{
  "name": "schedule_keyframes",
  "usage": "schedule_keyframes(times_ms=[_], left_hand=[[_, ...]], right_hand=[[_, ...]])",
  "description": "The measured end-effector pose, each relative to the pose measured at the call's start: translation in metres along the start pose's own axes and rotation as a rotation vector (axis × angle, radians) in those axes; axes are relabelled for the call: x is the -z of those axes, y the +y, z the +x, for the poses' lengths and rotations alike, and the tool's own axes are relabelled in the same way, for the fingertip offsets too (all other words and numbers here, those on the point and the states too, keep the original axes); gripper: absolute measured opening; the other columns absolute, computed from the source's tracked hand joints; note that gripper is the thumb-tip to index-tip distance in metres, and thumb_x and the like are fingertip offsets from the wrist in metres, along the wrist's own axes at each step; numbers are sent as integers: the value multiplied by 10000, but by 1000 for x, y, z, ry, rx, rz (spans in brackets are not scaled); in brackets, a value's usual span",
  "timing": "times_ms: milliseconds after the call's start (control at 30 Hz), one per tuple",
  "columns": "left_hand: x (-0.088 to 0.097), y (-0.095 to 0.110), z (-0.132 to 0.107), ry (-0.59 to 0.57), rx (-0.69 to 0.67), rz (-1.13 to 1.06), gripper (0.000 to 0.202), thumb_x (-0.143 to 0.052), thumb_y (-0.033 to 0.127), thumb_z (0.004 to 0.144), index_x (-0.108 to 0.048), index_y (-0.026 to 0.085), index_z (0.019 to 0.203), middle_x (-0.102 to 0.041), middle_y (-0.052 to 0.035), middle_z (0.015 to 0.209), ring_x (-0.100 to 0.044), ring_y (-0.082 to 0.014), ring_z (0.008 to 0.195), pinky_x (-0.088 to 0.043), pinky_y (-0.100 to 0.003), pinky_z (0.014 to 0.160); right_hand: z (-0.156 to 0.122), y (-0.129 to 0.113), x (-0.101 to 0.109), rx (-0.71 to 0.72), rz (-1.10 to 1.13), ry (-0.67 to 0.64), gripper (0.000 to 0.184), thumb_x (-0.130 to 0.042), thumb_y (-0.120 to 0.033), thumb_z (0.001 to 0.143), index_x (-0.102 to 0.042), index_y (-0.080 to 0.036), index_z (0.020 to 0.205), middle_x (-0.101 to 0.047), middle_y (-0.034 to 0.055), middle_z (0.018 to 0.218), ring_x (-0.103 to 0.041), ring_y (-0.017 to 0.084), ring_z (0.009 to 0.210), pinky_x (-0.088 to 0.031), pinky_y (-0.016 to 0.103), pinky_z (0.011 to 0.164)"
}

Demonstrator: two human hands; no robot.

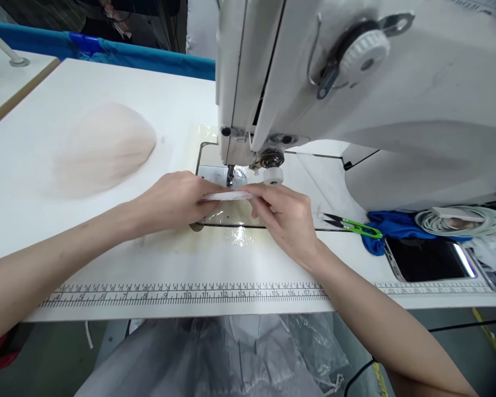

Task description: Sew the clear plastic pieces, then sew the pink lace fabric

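Both hands pinch a narrow white fabric strip [228, 196] in front of the sewing machine's presser foot [230, 175]. My left hand [181, 199] grips its left end between thumb and fingers. At the other end, my right hand [281, 216] holds the strip with thumb and fingertips. The strip is stretched level just above the metal needle plate [215, 174]. Its exact kind cannot be made out. The white sewing machine [248, 71] towers over the hands and hides what lies behind its head.
A sheer, pale cup-shaped fabric piece [111, 146] lies on the table at left. Green thread snips [355, 225], blue cloth [392, 223], a coiled cord [458, 220] and a phone [430, 259] are at right. A ruler tape [215, 294] runs along the front edge.
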State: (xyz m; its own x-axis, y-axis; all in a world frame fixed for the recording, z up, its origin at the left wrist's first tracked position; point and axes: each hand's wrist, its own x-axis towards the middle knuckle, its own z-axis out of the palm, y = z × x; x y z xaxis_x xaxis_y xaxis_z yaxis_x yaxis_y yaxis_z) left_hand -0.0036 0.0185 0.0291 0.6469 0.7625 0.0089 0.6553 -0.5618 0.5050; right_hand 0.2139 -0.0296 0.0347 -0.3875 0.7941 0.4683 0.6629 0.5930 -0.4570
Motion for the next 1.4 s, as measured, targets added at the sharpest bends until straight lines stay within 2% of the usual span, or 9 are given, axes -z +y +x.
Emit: schedule_keyframes(times_ms=[100, 300, 433, 533, 600, 700, 767, 833, 1400], left_hand=[[6, -3, 3, -51, -11, -99, 310, -493, 400, 884, -747, 231, 823, -502, 49, 435, -414, -92, 382, -283, -229, 453], [11, -3, -5, -128, -70, -297, 437, -455, 441, 944, -665, 185, 660, -560, 9, 536, -497, -96, 438, -340, -237, 458], [-9, 1, -20, 75, -308, -50, 390, -415, 338, 992, -703, 183, 778, -578, 0, 633, -511, -105, 519, -356, -251, 474], [-28, 7, -31, 319, -483, 255, 255, -457, 235, 983, -697, 159, 1022, -592, 3, 654, -544, -135, 594, -387, -268, 484], [-36, 11, -36, 416, -531, 412, 205, -508, 164, 951, -678, 137, 1062, -634, -5, 700, -557, -149, 624, -414, -294, 515], [-40, 16, -41, 443, -511, 482, 217, -553, 127, 917, -661, 119, 1105, -715, -78, 999, -645, -214, 885, -492, -352, 685], [-41, 16, -44, 431, -491, 463, 271, -538, 144, 932, -628, 104, 1185, -662, -132, 1223, -606, -271, 1134, -499, -412, 873], [-42, 15, -47, 406, -477, 445, 311, -513, 153, 951, -597, 86, 1242, -618, -164, 1297, -562, -287, 1232, -455, -460, 1009], [-40, 3, -29, 397, -416, 428, 338, -462, 193, 976, -597, 138, 1281, -634, -137, 1282, -598, -269, 1208, -341, -568, 1154]], right_hand=[[0, 0, -1, -11, -2, 11, 241, -465, -165, 978, -690, -181, 1061, -723, 11, 895, -675, 113, 790, -521, 232, 664], [-2, -7, 5, -29, -56, -89, 239, -469, -137, 957, -685, -179, 1049, -727, 13, 924, -664, 117, 797, -474, 227, 629], [-3, -11, 11, 58, -226, -235, 223, -479, -161, 929, -700, -187, 917, -720, 8, 858, -618, 151, 781, -441, 277, 630], [-3, -12, 13, 200, -329, -277, 181, -527, -160, 889, -691, -193, 822, -734, 18, 980, -589, 214, 974, -440, 347, 793], [-3, -11, 13, 264, -337, -287, 158, -537, -153, 880, -688, -188, 849, -729, 20, 1065, -563, 235, 1098, -419, 380, 891], [-3, -9, 12, 291, -321, -315, 164, -524, -143, 892, -683, -179, 902, -736, 15, 1066, -572, 218, 1131, -408, 381, 952], [-3, -9, 11, 292, -311, -310, 168, -518, -137, 895, -680, -179, 886, -740, 13, 1061, -594, 204, 1101, -406, 377, 974], [-3, -8, 10, 292, -299, -295, 170, -520, -128, 890, -681, -180, 877, -743, 15, 1058, -615, 189, 1060, -410, 373, 980], [1, 3, -2, 255, -373, -201, 202, -481, -113, 923, -675, -168, 924, -752, 39, 1006, -647, 178, 973, -415, 366, 951]])
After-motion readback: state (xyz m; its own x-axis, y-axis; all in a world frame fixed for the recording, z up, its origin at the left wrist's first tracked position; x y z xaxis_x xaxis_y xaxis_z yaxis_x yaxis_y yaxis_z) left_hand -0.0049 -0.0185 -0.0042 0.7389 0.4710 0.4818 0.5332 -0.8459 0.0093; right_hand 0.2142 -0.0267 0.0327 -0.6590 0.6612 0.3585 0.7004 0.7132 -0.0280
